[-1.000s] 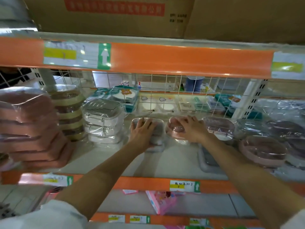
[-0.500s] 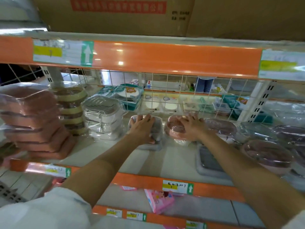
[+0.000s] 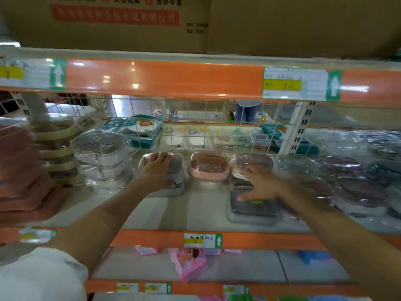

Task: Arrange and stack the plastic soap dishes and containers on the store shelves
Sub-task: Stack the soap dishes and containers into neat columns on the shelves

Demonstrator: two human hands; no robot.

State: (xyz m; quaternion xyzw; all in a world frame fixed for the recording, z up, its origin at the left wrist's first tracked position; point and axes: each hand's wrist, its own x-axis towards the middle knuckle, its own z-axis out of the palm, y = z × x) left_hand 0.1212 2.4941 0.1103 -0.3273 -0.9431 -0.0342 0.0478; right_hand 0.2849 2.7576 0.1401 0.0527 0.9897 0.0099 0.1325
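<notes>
My left hand (image 3: 158,172) lies on top of a small stack of grey soap dishes (image 3: 173,183) in the middle of the shelf, its fingers over the top and its thumb at the side. To its right a pink soap dish (image 3: 208,166) sits alone on a clear one, with no hand on it. My right hand (image 3: 259,185) hovers with spread fingers above a flat grey container (image 3: 252,210) near the shelf's front edge, holding nothing. Behind that hand stands a wrapped pink-brown dish (image 3: 253,161).
Stacks stand at the left: pink dishes (image 3: 19,170), beige-rimmed ones (image 3: 57,153), clear ones (image 3: 102,157). Wrapped dark dishes (image 3: 355,183) crowd the right. A wire grid (image 3: 195,118) closes the back. The orange shelf edge (image 3: 165,79) hangs overhead. A pink packet (image 3: 187,262) lies on the lower shelf.
My right hand has let go of the pink soap dish and moved right and toward me, over the flat grey container. My left hand stays on the grey stack.
</notes>
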